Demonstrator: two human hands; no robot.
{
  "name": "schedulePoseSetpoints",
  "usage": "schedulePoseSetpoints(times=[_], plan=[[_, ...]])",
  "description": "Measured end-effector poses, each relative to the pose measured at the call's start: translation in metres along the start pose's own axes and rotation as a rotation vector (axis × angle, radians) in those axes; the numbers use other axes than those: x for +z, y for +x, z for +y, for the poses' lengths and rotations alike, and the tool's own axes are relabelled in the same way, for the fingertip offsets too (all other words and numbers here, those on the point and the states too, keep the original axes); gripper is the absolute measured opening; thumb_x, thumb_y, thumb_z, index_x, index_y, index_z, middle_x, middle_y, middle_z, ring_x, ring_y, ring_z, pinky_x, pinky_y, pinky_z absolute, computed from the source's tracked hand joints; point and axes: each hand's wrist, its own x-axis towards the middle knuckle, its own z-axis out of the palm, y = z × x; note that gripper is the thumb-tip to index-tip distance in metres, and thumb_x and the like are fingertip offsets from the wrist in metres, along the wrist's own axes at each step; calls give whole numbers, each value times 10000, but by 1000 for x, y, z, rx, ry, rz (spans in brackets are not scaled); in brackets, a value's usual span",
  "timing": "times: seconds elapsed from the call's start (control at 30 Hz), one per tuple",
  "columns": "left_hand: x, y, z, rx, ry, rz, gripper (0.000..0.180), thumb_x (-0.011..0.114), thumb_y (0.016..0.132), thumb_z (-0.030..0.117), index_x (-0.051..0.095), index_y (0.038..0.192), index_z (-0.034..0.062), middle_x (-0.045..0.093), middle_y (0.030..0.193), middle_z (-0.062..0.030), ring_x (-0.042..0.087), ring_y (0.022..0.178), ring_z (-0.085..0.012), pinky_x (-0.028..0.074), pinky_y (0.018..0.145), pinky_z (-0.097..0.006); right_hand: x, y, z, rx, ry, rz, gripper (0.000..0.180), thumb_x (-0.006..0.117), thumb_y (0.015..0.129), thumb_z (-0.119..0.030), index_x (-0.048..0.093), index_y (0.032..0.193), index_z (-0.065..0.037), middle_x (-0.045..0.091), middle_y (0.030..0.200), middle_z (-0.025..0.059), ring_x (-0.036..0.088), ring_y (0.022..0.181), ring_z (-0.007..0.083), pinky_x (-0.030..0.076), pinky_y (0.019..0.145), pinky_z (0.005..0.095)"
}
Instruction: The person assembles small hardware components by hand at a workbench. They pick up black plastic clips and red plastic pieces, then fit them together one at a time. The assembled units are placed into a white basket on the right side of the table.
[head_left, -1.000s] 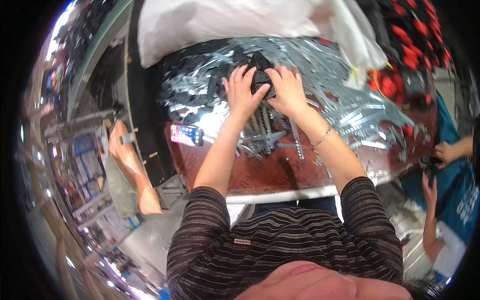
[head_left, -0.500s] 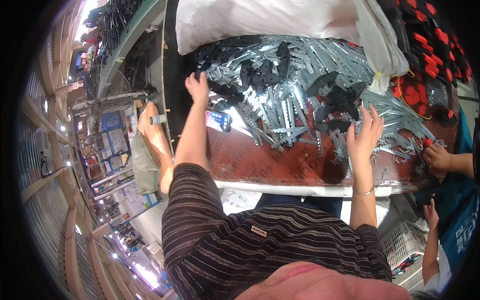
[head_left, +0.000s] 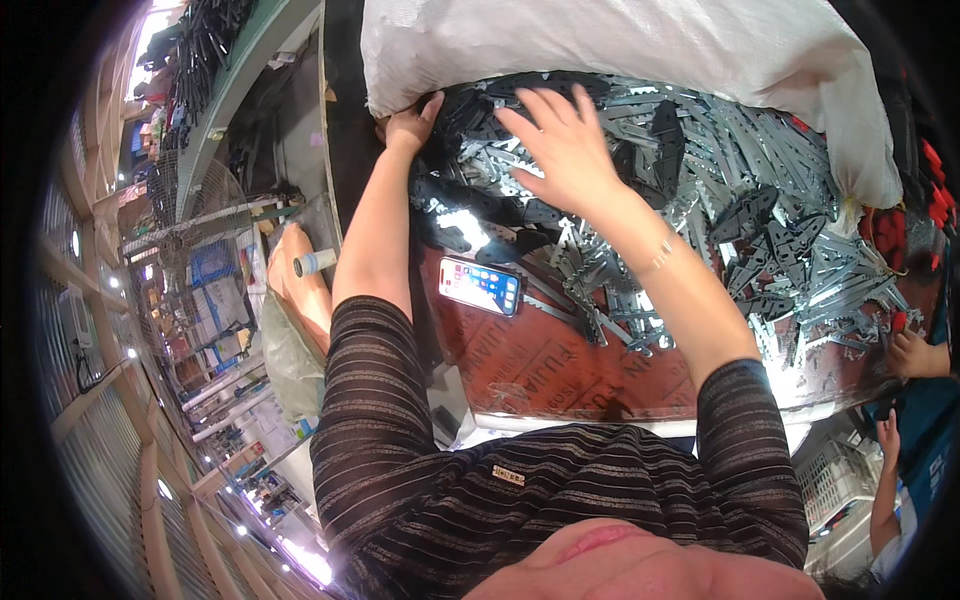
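The left hand (head_left: 408, 125) is seen at the far left edge of the heap of metal brackets (head_left: 700, 200), beside the white sack (head_left: 620, 45); its fingers are curled onto dark pieces, though an actual grasp cannot be confirmed. The right hand (head_left: 565, 150) is spread flat, fingers apart, palm down on the brackets, nothing enclosed. A phone (head_left: 480, 286) lies on the brown table (head_left: 560, 370), near the pile.
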Motion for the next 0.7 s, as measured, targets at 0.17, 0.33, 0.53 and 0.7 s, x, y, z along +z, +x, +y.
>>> schedulePoseSetpoints(times=[0.17, 0.33, 0.53, 0.7], plan=[[-6, -70, 74, 188, -210, 345, 482, 610, 801, 442, 579, 1135, 96, 521, 1178, -229, 470, 1096, -410, 383, 936, -436, 45, 34, 10, 52, -265, -97, 632, 724, 673, -398, 508, 1226, -182, 435, 1316, 101, 327, 1280, 269, 211, 1044, 582], [3, -135, 113, 336, -318, 455, 430, 640, 798, 353, 584, 1149, 112, 523, 1178, -157, 458, 1114, -352, 353, 962, -425, 24, -5, 11, 77, -261, -105, 548, 743, 652, -350, 551, 1132, -167, 508, 1194, 81, 379, 1228, 261, 219, 1030, 601], [25, -179, 176, 439, -354, 395, 453, 659, 780, 313, 589, 1163, 81, 479, 1257, -233, 438, 1151, -376, 324, 982, -450, -25, -74, 11, 296, -161, -28, 422, 702, 665, -335, 569, 1011, -135, 580, 1015, 45, 462, 1140, 250, 231, 1030, 591], [33, -212, 257, 655, -537, 180, 427, 600, 831, 226, 535, 1189, 2, 543, 1179, -189, 496, 1074, -356, 324, 969, -448, -74, -125, 28, 405, -194, 228, 338, 649, 689, -213, 565, 988, -81, 566, 1070, 94, 446, 1167, 273, 181, 1046, 608]])
